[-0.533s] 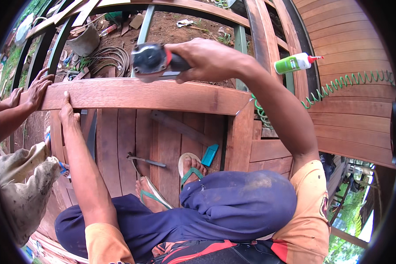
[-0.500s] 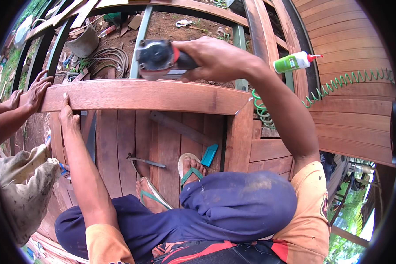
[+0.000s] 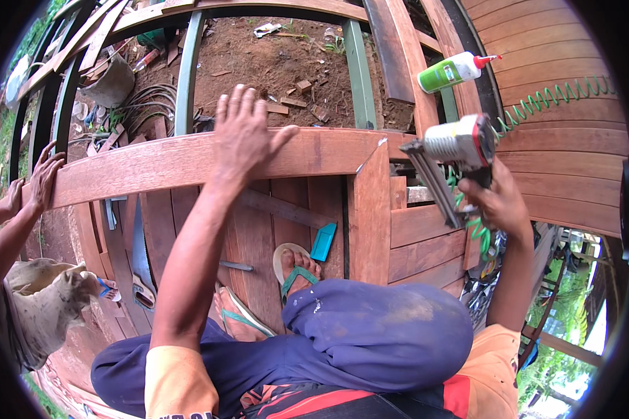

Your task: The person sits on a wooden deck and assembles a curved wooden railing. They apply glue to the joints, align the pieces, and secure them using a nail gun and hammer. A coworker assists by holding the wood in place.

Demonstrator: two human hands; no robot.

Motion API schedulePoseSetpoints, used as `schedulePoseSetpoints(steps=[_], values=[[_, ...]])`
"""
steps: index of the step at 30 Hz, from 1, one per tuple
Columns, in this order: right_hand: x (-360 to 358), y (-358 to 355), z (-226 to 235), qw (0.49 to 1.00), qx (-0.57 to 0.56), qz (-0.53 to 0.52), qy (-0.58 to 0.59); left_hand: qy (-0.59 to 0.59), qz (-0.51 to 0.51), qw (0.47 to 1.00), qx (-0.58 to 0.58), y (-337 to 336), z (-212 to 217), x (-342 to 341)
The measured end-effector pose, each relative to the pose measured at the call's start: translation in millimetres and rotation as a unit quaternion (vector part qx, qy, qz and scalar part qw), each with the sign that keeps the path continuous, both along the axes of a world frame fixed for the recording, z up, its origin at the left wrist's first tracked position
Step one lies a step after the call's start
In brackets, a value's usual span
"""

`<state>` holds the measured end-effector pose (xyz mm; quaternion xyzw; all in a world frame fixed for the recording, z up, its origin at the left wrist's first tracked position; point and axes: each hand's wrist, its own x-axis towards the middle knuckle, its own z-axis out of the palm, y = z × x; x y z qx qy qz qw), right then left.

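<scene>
A long reddish-brown wooden board [image 3: 140, 166] runs across in front of me, its right end against another board [image 3: 369, 216] at a slanted, pale-edged joint. My left hand [image 3: 243, 140] lies on the long board with fingers spread. Out to the right, my right hand [image 3: 500, 204] grips an air nail gun [image 3: 453, 143] by its handle. The gun's nose is near the joint, and its slim magazine slants down towards me. Whether it touches wood I cannot tell. At the far left, another person's hands [image 3: 43, 183] rest on the long board's end.
A white-and-green glue bottle [image 3: 442, 75] with red nozzle lies beyond the joint. A green coiled air hose [image 3: 559, 92] stretches right. Below the board are a turquoise-handled try square [image 3: 323, 241], a handsaw [image 3: 142, 269] and my sandalled feet. Green posts [image 3: 189, 77] stand beyond.
My right hand has carried the nail gun from above the board's middle to the right of the joint. My left hand has shifted right along the board, its fingers now spread.
</scene>
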<state>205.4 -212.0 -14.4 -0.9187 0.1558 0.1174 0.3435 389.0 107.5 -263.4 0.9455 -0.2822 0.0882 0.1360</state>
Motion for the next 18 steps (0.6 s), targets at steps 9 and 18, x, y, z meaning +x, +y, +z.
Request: schedulePoseSetpoints(steps=[9,18], values=[[-71,-26,-54,0.971,0.128,-0.202,-0.008,0.079,0.017,0.997,0.017,-32,-6,-17],[-15,-21,-59,0.992,0.08,-0.079,0.062,0.072,0.019,0.997,0.005,-32,-3,-20]])
